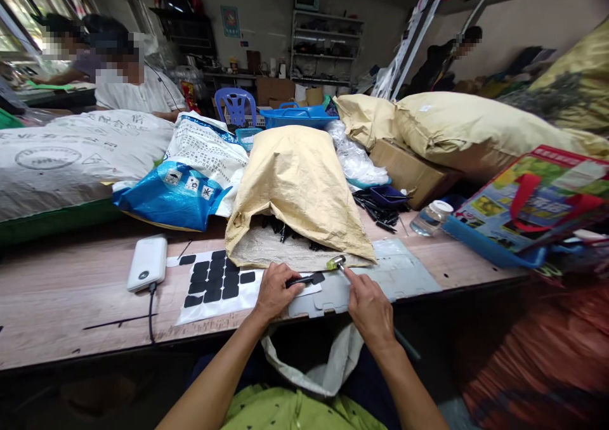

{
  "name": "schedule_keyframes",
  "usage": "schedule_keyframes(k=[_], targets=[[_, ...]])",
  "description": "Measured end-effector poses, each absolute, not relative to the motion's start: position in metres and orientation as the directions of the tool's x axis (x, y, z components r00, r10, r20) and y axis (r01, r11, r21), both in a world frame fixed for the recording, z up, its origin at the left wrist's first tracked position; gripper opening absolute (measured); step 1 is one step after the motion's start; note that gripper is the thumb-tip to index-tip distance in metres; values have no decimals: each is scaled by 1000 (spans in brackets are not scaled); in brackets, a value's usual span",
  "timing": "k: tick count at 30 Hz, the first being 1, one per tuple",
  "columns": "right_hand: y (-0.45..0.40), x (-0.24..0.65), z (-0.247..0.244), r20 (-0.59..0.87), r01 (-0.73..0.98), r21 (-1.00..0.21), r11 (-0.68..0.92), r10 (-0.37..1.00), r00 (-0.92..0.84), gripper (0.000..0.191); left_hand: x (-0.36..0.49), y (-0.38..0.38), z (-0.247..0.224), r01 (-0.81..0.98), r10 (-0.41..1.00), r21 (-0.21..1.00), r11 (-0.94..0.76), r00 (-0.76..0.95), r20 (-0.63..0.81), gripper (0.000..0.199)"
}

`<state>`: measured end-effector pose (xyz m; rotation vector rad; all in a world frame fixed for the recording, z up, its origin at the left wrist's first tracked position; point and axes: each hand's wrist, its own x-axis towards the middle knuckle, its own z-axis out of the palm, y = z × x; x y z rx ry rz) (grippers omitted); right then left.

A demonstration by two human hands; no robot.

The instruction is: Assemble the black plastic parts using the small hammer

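Observation:
My left hand point(276, 292) is closed on a slim black piece point(304, 280), which lies low over the worktop and points right. In my right hand point(370, 306) is a small hammer point(335, 263) with a yellow-green face and a metallic head; its handle is mostly hidden by my fingers. To the left of my left hand lies a white sheet point(252, 297) bearing rows of black rounded squares point(214, 278). Just beyond both hands, a tan sack point(299, 182) lies with its mouth towards me, dark pieces point(284, 230) showing inside. A grey board point(404, 274) is under the work.
A white power bank point(147, 263) with a cable sits left. Printed sacks point(190, 170) stand behind it. Black parts point(380, 208), a lidded jar point(431, 218) and a blue tray point(495, 243) are right. An open white bag point(316, 379) hangs below the edge. Other people are further back.

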<state>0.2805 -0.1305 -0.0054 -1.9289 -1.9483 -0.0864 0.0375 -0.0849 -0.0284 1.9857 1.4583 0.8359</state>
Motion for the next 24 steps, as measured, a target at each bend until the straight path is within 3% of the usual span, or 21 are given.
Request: schedule_keyframes(k=[4,15,19,21,24], targets=[[-119,290,-13,353,994,-88,60,935,-25,47,36,-85,-29,619,958,735,-275,239,156,15],[-116,279,-28,425,995,-97,-20,903,60,41,38,-92,-21,638,939,691,-340,269,214,13],[-115,278,-27,434,997,-74,-15,900,46,43,45,-126,-9,558,853,664,-498,453,259,19],[-115,277,-27,435,998,-63,-19,899,45,43,51,-150,-9,511,781,660,-550,596,190,21],[-115,277,-29,439,998,-48,-28,897,46,43,61,-181,-21,592,731,595,-543,682,-12,17]])
